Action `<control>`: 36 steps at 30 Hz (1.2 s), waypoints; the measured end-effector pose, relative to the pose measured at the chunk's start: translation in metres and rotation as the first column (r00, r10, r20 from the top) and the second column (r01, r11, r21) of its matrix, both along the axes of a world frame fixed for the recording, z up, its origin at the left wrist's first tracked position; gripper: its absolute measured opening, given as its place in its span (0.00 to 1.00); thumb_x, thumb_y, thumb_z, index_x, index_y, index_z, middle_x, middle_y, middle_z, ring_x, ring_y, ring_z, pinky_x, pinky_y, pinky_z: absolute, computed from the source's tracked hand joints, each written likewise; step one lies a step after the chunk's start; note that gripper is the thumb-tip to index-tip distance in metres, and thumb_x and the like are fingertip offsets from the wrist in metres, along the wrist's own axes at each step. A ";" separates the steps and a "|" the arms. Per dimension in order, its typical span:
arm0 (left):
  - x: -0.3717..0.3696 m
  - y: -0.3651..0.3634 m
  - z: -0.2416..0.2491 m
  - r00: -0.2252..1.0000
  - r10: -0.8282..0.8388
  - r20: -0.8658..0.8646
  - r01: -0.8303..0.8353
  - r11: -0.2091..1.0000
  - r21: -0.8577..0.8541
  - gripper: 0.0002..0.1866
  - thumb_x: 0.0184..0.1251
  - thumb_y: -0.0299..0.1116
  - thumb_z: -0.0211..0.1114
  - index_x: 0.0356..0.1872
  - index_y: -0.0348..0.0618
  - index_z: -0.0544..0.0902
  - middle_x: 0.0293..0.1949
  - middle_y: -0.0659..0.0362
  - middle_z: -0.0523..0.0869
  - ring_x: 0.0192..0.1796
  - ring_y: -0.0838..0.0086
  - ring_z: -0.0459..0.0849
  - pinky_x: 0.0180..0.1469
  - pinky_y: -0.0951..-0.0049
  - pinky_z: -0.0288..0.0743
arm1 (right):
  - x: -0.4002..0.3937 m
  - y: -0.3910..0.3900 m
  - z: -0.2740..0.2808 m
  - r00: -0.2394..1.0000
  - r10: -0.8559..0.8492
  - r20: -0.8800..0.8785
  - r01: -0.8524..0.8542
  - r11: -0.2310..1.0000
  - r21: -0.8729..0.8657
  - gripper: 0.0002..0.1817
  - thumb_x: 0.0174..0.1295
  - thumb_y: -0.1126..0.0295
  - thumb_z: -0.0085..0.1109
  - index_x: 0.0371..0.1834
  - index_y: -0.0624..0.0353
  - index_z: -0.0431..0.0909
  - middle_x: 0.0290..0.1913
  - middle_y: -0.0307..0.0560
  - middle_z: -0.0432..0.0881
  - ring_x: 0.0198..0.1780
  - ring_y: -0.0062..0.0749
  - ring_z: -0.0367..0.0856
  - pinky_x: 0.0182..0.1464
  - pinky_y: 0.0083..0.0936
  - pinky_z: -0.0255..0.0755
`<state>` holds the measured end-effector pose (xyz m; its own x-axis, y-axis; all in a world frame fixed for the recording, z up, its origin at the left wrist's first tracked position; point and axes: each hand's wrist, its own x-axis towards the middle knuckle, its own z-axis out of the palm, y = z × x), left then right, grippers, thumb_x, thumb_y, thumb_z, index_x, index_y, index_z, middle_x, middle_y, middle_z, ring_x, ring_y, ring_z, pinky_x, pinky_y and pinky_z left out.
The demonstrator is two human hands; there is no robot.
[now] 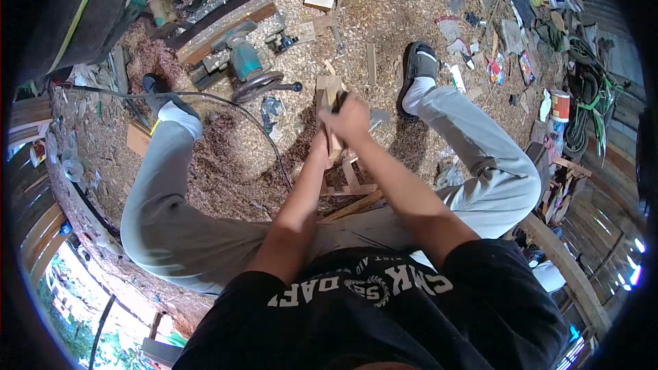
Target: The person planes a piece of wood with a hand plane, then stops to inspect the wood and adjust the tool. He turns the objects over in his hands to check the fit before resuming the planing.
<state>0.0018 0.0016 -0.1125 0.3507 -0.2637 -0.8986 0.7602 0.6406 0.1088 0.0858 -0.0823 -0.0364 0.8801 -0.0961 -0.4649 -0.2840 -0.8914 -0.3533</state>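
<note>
Between my legs, a pale piece of wood [335, 145] points away from me, low over the shavings. My left hand [321, 145] is closed around its near side. Just above and to the right, my right hand [351, 120] is curled tight over the wood, slightly blurred. A dark tool handle [340, 99] shows at its knuckles; the kind of tool I cannot tell. A flat grey metal piece [378, 117] juts out to the right of this hand. Under the hands lies a small wooden frame [351, 177], partly covered by my forearms.
Wood shavings [384, 14] cover the ground. At upper left, a green machine with a handwheel [258, 86] stands by thick wooden beams [226, 24]. A black cable [236, 101] curves toward my left forearm. Scraps, a can [560, 105] and a green bicycle [595, 99] are at right.
</note>
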 end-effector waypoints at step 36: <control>-0.020 0.012 -0.053 0.978 -0.142 -0.153 0.145 0.989 0.009 0.35 0.73 0.72 0.48 0.50 0.51 0.86 0.38 0.62 0.88 0.33 0.70 0.85 0.28 0.67 0.77 | -0.049 0.002 0.033 0.984 0.037 0.174 -0.034 0.999 -0.021 0.38 0.47 0.46 0.75 0.42 0.73 0.73 0.34 0.67 0.85 0.40 0.62 0.86 0.49 0.50 0.80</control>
<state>-0.0186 0.0138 -0.1656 0.1700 -0.2827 -0.9440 0.8528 0.5223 -0.0029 0.0365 -0.0801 -0.0036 0.9505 -0.0705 -0.3027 -0.1878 -0.9063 -0.3787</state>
